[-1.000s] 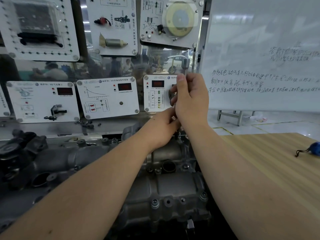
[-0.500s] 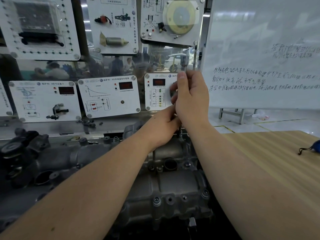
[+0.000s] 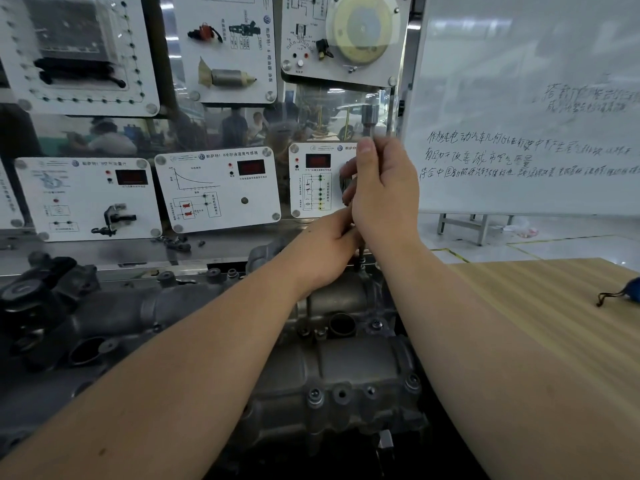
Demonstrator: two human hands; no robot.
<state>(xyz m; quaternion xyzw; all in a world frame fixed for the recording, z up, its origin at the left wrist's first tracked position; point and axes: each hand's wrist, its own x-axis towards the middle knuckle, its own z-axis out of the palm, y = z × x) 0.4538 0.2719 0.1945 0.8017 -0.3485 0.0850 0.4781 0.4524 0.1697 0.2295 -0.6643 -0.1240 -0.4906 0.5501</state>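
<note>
whiteboard (image 3: 512, 64) right | wooden table (image 3: 554, 348) beneath | glossy pale floor (image 3: 561, 242) | instrument panels (image 3: 216, 188) left

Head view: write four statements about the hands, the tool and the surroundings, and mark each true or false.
1. The right hand grips an upright metal tool, with the thumb pointing up along it. True.
2. A blue pouch with a dark cord lies on the wooden table, at the right edge of the view. True.
3. The left hand rests flat on the wooden table. False: it is raised to the tool's lower shaft, just under the right hand and above the engine casting. Its fingertips are hidden.
4. The whiteboard is blank. False: it bears lines of handwriting.
</note>
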